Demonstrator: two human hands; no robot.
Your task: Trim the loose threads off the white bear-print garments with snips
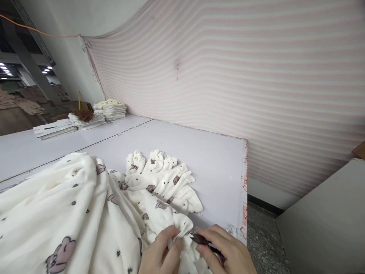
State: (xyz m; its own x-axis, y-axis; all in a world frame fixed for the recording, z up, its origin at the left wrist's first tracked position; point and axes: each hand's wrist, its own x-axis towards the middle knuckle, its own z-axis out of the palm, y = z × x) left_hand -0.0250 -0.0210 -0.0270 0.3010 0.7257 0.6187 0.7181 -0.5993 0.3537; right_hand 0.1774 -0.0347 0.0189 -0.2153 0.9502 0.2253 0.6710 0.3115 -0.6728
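A white fleece fabric (68,213) printed with pink shapes and dark dots lies heaped across the near left of the pale table (211,160). My left hand (161,253) pinches a bunched edge of this fabric at the bottom middle. Right beside it, my right hand (228,253) is closed on a small dark tool (199,239), perhaps thread snips, whose tip touches the pinched fabric edge. A ruffled part of the same fabric (162,179) spreads out just behind my hands.
The table's right edge (244,190) drops to a speckled floor (265,243). A striped pink cloth (242,76) hangs as a backdrop. Stacks of folded fabric (111,109) and flat white sheets (54,128) sit at the far left. A grey surface (327,220) stands at right.
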